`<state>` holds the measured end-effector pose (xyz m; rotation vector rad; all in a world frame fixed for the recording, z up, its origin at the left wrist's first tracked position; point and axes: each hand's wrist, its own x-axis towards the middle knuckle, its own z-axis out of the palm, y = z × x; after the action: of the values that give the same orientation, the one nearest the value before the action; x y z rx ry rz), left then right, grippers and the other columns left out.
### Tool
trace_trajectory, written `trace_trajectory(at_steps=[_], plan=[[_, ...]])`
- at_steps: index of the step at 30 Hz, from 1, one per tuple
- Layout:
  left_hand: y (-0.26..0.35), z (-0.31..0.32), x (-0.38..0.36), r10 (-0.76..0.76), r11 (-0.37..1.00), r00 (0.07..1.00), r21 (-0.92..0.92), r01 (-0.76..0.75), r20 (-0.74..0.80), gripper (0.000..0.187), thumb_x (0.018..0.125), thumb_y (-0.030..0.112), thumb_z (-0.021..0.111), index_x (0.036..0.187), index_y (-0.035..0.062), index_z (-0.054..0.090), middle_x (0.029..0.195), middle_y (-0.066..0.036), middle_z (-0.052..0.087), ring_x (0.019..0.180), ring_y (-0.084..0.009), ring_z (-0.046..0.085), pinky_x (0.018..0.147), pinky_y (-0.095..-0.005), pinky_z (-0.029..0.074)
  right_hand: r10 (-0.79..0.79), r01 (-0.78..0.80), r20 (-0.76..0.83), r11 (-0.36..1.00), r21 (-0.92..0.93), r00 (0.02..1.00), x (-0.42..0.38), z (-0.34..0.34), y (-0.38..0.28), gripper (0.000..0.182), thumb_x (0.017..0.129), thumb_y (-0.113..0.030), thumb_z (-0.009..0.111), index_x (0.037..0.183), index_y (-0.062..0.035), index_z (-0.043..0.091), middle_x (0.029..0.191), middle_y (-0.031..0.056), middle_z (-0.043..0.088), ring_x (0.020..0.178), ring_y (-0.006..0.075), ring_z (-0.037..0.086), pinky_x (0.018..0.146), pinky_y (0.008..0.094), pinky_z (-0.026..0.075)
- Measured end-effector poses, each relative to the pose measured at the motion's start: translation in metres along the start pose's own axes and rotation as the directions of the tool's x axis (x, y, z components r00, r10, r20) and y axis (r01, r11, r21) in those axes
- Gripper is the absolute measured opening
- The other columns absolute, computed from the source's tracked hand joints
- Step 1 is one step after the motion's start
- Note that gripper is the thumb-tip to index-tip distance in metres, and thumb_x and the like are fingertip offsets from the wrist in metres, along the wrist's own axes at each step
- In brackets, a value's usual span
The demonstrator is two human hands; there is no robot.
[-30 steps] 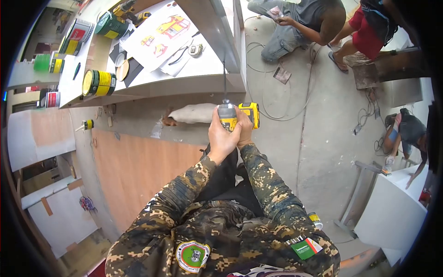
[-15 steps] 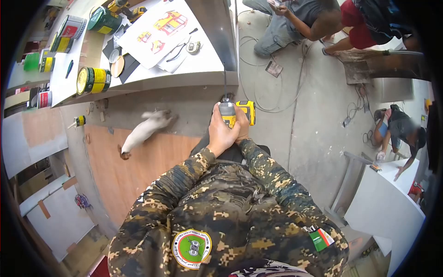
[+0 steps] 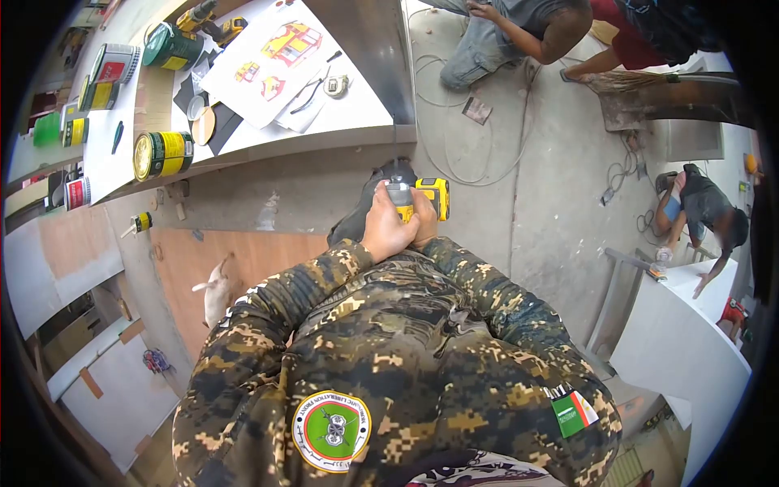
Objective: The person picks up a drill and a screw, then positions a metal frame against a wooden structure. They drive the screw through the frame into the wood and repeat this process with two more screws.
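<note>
A yellow and black cordless drill [image 3: 399, 195] is held between my two hands in front of my waist. My left hand [image 3: 385, 226] wraps its body from the left. On the other side my right hand [image 3: 425, 221] closes around it, just below the yellow battery pack [image 3: 436, 197]. The long thin bit [image 3: 396, 144] points away from me, its far end overlapping the front edge of the white worktable [image 3: 357, 114]. My right fingers are partly hidden behind the drill and my left hand.
Paint cans [image 3: 164, 154], printed drawings [image 3: 272, 73] and a tape measure [image 3: 335, 86] lie on the worktable. A small pale animal [image 3: 217, 299] is on the plywood sheet [image 3: 276, 260]. One person [image 3: 527, 32] kneels ahead; another [image 3: 708, 213] leans over a white panel [image 3: 673, 341]. Cables [image 3: 487, 178] cross the floor.
The pale animal has moved nearer to me, down the plywood on the left. My hands keep their hold on the drill. The camera view has shifted slightly.
</note>
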<state>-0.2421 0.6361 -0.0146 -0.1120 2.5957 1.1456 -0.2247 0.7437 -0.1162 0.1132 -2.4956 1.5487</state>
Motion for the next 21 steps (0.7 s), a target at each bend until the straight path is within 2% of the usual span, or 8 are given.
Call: trace_trajectory(at_steps=[3,9,15,21], plan=[[-0.005,0.001,0.0,0.064,0.997,0.998,0.053,-0.063,-0.027,0.088,0.076,0.027,0.073,0.139,-0.0114,0.023,0.115,-0.033,0.057,0.104,-0.0468,0.061,0.091,-0.0474,0.05,0.046,-0.047,0.022,0.997,0.054,0.999,-0.003,0.002,-0.001,0.041,0.08,-0.016,0.068,0.116,-0.0034,0.055,0.097,0.0177,0.063,0.092,0.0379,0.062,0.079,0.0462,0.05],[0.001,-0.008,0.002,0.004,0.999,0.999,0.036,-0.005,0.035,0.089,0.076,0.027,0.073,0.139,-0.0111,0.023,0.115,-0.033,0.057,0.104,-0.0468,0.061,0.091,-0.0475,0.05,0.051,-0.051,0.023,0.999,0.017,0.998,-0.004,0.002,-0.002,0.039,0.079,-0.015,0.068,0.114,-0.0034,0.055,0.098,0.0173,0.063,0.091,0.0373,0.062,0.078,0.0462,0.05],[-0.005,-0.008,0.002,0.049,0.998,0.999,0.034,-0.05,0.022,0.086,0.076,0.026,0.073,0.137,-0.0099,0.025,0.115,-0.032,0.057,0.104,-0.0464,0.061,0.091,-0.0472,0.05,0.067,-0.067,0.013,0.998,0.015,0.998,-0.002,0.003,-0.008,0.035,0.079,-0.015,0.067,0.111,-0.0036,0.057,0.096,0.0165,0.063,0.09,0.0368,0.062,0.078,0.0456,0.05],[0.002,-0.013,0.003,0.012,1.0,0.998,0.007,-0.012,0.054,0.085,0.076,0.026,0.073,0.137,-0.009,0.025,0.116,-0.032,0.057,0.104,-0.0458,0.061,0.092,-0.0471,0.05,0.062,-0.062,0.02,0.998,-0.001,0.998,-0.005,0.007,-0.001,0.033,0.079,-0.014,0.067,0.11,-0.0038,0.058,0.096,0.0155,0.064,0.09,0.0362,0.063,0.078,0.0451,0.05]])
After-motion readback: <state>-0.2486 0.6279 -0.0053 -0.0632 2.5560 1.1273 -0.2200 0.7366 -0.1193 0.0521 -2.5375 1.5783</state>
